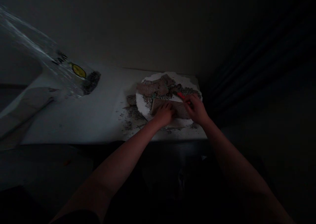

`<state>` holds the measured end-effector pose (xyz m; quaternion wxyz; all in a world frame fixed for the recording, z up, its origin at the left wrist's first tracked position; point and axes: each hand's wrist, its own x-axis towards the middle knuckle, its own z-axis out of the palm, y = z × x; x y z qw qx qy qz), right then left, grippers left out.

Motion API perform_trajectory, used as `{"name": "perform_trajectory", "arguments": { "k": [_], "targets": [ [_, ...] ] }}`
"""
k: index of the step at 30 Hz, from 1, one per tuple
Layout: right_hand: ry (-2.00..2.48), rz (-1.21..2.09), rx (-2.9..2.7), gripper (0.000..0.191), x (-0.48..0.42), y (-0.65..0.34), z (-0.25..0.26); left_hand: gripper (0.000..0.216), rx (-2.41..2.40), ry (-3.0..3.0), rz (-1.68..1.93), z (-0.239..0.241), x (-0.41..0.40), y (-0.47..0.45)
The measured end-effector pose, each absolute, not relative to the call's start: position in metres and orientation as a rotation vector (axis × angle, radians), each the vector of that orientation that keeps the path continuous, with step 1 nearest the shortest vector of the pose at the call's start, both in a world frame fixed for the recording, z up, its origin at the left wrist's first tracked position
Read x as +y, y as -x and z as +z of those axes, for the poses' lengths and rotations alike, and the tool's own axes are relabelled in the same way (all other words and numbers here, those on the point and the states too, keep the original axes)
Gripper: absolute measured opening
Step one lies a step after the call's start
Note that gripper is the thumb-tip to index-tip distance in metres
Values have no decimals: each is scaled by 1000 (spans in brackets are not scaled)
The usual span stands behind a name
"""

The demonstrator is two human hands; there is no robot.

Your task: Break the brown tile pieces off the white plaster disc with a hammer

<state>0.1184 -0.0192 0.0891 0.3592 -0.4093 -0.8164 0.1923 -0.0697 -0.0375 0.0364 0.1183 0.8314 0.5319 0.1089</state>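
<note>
Crumbs already litter the surface [81,118] to the left of the white slab [190,84], and more could scatter — my worry is that the brown mesh-textured piece [179,109] breaks or skids if I press too hard with the tool. My left hand [164,113] lies flat on the piece's left end, fingers spread and pressing it down. My right hand [196,108] is closed around a red-handled tool [181,96]; whether it has a blade I cannot tell in this dim light. If the tool slips toward the left, it meets my own left fingers, which sit just beside it.

The piece lies on the near edge of the slab, its long axis running left to right, tilted slightly. The tool points far-left, toward the heap of other brown fragments [158,85]. A clear plastic bag [56,66] with dark grit lies well apart, far left.
</note>
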Motion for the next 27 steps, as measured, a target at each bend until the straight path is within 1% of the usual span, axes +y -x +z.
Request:
{"name": "perform_trajectory", "arguments": {
  "k": [2, 5, 7, 9, 12, 16, 19, 27],
  "targets": [
    [957, 596, -1972, 6, -30, -122, 104, 27, 1500, -2373, 477, 41, -36, 72],
    [889, 770, -1876, 9, -53, -126, 124, 28, 1266, -2171, 943, 57, -38, 74],
    [873, 819, -1872, 10, -69, -126, 136, 30, 1063, -1999, 1239, 72, -47, 74],
    [853, 832, -1876, 9, -82, -126, 147, 33, 897, -1888, 1394, 88, -60, 74],
    [817, 817, -1872, 7, -98, -126, 160, 26, 733, -1884, 1466, 110, -84, 74],
    [818, 812, -1871, 8, -115, -127, 173, 18, 679, -1929, 1536, 127, -107, 69],
    [806, 797, -1886, 8, -125, -129, 179, 15, 650, -1917, 1579, 132, -113, 66],
    [789, 761, -1917, 9, -130, -129, 182, 14, 593, -1891, 1654, 135, -115, 66]
  ]
}}
